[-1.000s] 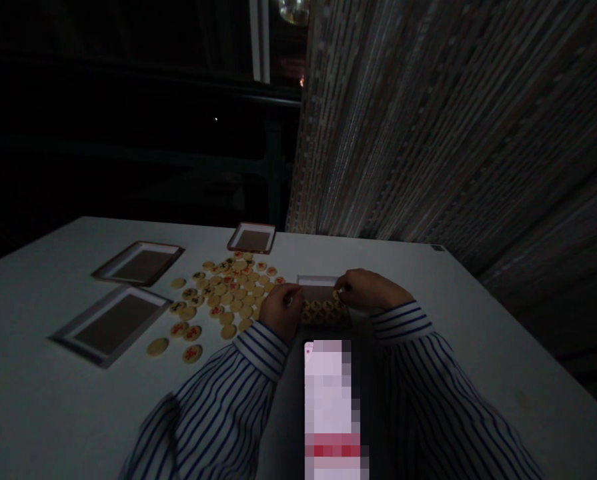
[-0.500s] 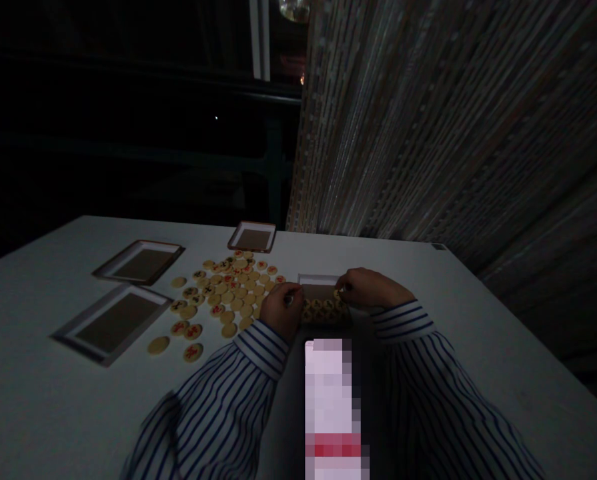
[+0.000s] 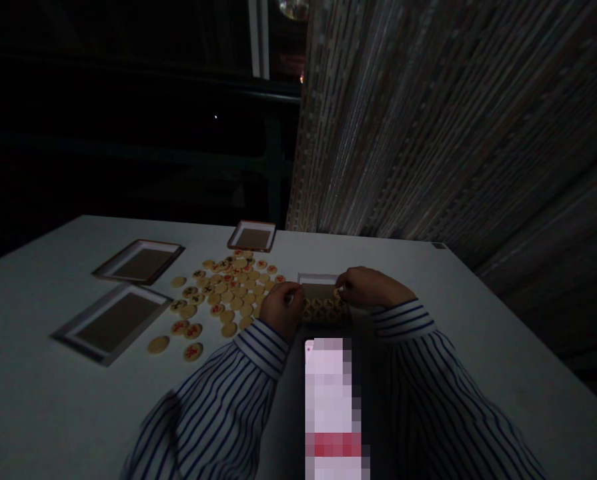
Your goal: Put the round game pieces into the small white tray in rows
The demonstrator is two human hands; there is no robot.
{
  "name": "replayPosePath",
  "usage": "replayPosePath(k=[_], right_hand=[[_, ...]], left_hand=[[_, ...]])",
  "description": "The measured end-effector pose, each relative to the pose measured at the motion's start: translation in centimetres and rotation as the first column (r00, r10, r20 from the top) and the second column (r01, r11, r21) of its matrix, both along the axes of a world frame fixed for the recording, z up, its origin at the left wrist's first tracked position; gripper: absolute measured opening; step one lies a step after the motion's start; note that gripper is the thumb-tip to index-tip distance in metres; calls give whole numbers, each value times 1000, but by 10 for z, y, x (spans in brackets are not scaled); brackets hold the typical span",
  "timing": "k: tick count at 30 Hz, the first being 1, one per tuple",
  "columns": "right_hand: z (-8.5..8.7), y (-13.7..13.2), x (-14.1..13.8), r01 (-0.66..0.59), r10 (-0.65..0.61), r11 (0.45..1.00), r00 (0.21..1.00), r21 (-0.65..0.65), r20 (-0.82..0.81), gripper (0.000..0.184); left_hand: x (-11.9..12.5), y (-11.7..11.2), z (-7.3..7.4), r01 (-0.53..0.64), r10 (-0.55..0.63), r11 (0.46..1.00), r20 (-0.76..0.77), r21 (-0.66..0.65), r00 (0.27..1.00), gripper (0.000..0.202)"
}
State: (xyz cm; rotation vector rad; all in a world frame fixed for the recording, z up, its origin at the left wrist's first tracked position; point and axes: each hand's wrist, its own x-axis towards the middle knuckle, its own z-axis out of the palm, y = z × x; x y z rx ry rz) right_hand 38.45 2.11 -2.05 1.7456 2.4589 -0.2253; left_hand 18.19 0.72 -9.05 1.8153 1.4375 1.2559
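Note:
In front of me sits a small open box [image 3: 319,278] with rows of round wooden Chinese chess pieces [image 3: 324,306] in its near part. My left hand [image 3: 281,310] is at the box's left side, its fingers curled in; what lies between them, if anything, is hidden in the dimness. Over the right side of the box, my right hand [image 3: 371,288] pinches a Chinese chess piece [image 3: 337,293] between thumb and fingers. To the left of my left hand spreads a heap of loose pieces [image 3: 235,287], some with red and some with dark characters, others blank side up.
Three shallow open box parts, a back one [image 3: 272,238], a left one [image 3: 113,259] and a nearer one [image 3: 78,345], lie around the heap on the white table [image 3: 478,347]. A lit phone [image 3: 331,400] is between my forearms. A strand curtain [image 3: 403,120] hangs behind the table.

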Motion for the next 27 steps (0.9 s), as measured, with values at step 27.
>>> replayPosePath(k=[27], right_hand=[[-6,4,3,22,-22,1000,1000,10,-5,34]], left_hand=[[1,-6,5,38,-45,994,-71,-99,996,19]])
